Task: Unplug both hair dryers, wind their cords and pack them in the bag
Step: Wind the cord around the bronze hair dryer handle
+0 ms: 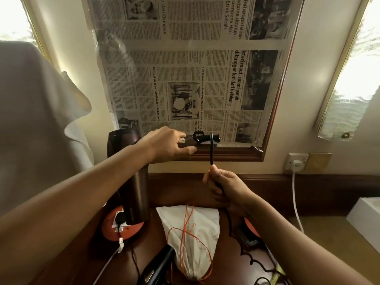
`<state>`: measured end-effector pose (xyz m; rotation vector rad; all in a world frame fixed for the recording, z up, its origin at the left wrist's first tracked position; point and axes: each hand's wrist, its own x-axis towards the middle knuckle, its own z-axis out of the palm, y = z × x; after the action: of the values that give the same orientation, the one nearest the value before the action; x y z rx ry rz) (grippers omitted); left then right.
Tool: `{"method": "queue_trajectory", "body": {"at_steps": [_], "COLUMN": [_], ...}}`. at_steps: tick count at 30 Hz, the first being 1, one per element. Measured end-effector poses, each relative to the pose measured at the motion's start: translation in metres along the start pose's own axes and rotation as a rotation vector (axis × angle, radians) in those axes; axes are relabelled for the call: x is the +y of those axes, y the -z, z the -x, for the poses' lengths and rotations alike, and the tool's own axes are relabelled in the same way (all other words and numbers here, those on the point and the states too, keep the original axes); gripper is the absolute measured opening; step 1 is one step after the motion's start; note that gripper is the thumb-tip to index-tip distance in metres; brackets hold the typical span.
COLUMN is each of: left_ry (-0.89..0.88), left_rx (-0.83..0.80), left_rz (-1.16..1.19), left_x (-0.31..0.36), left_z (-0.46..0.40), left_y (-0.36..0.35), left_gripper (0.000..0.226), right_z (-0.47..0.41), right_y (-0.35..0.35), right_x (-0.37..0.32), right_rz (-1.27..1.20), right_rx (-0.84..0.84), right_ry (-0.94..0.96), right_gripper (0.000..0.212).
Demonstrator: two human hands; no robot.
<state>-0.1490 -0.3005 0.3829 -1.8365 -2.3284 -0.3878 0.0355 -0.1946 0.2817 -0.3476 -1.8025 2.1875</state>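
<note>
Cord [211, 149] rises from right hand's [224, 190] grip.

This looks like a bedroom or hotel-style room, seen at a dark wooden dressing table [205, 262] set against a cream wall. Above the table's back edge hangs a wood-framed mirror [273, 112] whose glass is covered with taped-on newspaper pages [185, 64] (the headlines are in Malay). Tall lit panels with gold trim stand at either side of it, one on the left [12, 17] and one on the right [362, 64]. A white wall socket [296, 161] with a white plug and lead sits beside the mirror's lower right corner, above a dark wooden skirting rail. Pale cloth [30, 120] is draped at the left.
</note>
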Motion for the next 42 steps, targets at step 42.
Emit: {"method": "queue_trajectory", "body": {"at_steps": [42], "left_ry": [-0.099], "left_rx": [-0.205], "left_rz": [-0.278], "left_x": [0.020], "left_z": [0.000], "left_y": [-0.006], "left_gripper": [0.042], "right_z": [-0.012], "right_y": [0.016], "right_x": [-0.102], "right_rz": [1.193], "right_rx": [0.337], "right_ry": [0.571], "right_gripper": [0.011]}}
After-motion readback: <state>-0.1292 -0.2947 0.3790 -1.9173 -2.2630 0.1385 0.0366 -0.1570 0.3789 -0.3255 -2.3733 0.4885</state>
